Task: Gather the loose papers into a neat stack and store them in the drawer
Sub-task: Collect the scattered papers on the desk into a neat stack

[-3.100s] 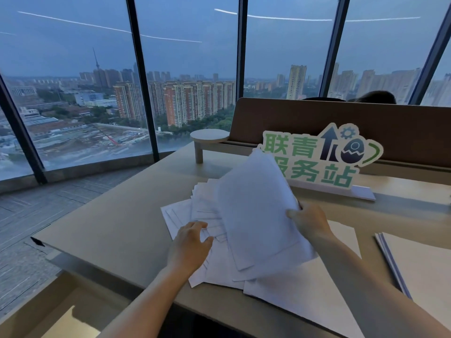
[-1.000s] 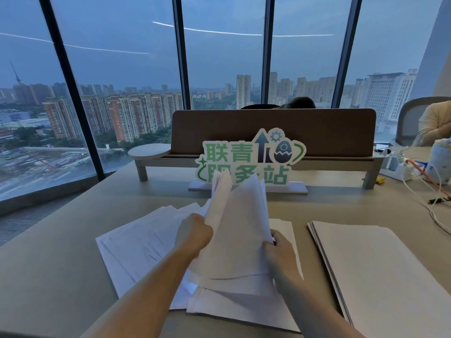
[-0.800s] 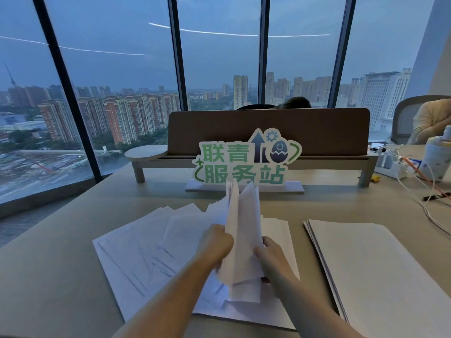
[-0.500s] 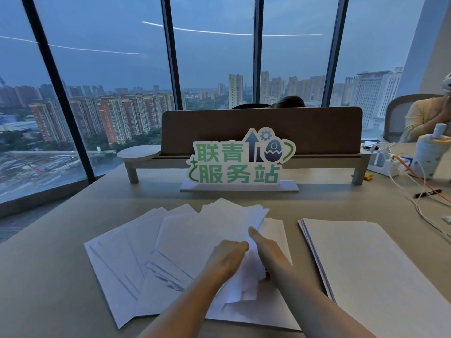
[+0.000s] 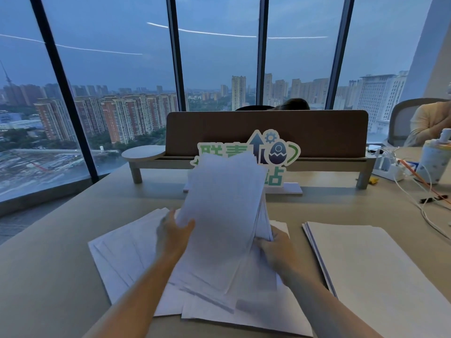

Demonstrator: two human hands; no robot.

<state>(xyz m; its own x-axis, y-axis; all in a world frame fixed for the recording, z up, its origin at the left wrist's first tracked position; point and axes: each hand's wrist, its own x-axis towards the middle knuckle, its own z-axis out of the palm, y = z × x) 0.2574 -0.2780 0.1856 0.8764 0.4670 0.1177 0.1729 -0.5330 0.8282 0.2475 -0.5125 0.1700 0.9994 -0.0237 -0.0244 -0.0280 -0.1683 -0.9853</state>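
- A sheaf of white printed paper sheets point(image 5: 224, 215) is lifted and tilted up off the tan surface point(image 5: 48, 276), at the middle of its near edge.
- The left hand point(image 5: 172, 234) grips the sheaf's left edge, thumb curled over the front.
- The right hand point(image 5: 274, 245) clasps its lower right corner, fingers wrapped round the fanned edges.
- More loose white sheets point(image 5: 122, 254) lie spread flat beneath both hands, overlapping untidily.
- A squared white paper stack point(image 5: 366, 272) lies toward the right edge, just beside the loose sheets.
- A green-and-white cut-out sign point(image 5: 275, 154) stands behind the sheaf, partly hidden by it, before a brown divider panel point(image 5: 317, 132).
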